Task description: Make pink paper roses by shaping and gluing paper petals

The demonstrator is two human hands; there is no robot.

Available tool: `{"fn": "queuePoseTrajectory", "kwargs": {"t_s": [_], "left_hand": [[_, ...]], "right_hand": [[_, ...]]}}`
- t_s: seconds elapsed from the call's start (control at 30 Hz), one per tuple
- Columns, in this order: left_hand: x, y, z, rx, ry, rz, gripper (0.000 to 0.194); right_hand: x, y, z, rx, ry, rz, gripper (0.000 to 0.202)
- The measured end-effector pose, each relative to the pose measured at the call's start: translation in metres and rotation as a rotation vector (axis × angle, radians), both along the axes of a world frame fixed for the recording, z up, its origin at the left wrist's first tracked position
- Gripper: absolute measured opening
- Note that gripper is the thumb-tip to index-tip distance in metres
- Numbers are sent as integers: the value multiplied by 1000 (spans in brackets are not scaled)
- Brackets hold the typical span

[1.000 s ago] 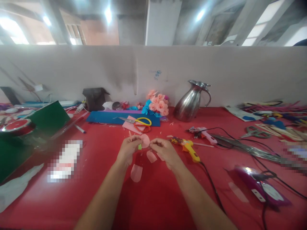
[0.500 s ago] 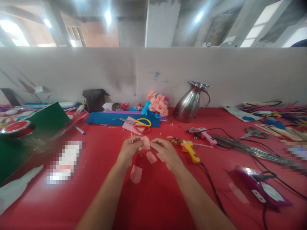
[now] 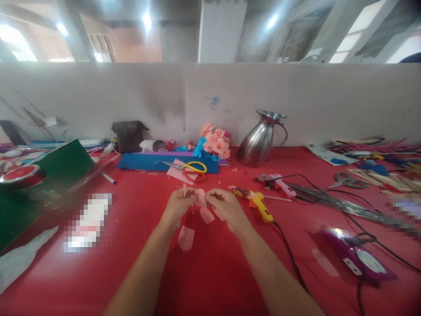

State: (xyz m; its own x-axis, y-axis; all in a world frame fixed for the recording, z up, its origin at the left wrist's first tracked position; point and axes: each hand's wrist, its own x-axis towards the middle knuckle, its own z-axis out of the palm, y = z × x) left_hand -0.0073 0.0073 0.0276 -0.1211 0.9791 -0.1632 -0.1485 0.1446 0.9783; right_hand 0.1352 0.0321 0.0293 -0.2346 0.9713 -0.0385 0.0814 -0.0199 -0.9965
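Observation:
Between my two hands is a pink paper petal, pinched at both side edges. My left hand is closed on its left edge, and a small pink piece pokes up from the same fingers. At the other edge, my right hand grips with thumb and fingertips. Two loose petals lie below on the red table, one a rounded petal just under the held one, the other a larger petal nearer me. Another is partly hidden beneath my right hand.
Yellow-handled scissors lie on pink paper and a blue sheet. Behind are peach paper flowers and a steel jug. Rightward lie a yellow glue gun, a pink glue gun, cables and a purple power box.
The held petal looks more curved and narrower than before, with my hands still at its edges. The view has shifted slightly; the things on the table keep their places.

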Motion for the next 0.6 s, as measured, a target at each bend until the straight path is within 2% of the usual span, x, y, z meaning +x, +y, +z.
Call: {"fn": "queuePoseTrajectory", "kwargs": {"t_s": [0.43, 0.6], "left_hand": [[1, -1, 2, 22, -31, -23, 15], [0, 1, -3, 17, 46, 35, 11]], "right_hand": [[1, 3, -7, 7, 1, -33, 13], [1, 0, -2, -24, -3, -19, 12]]}}
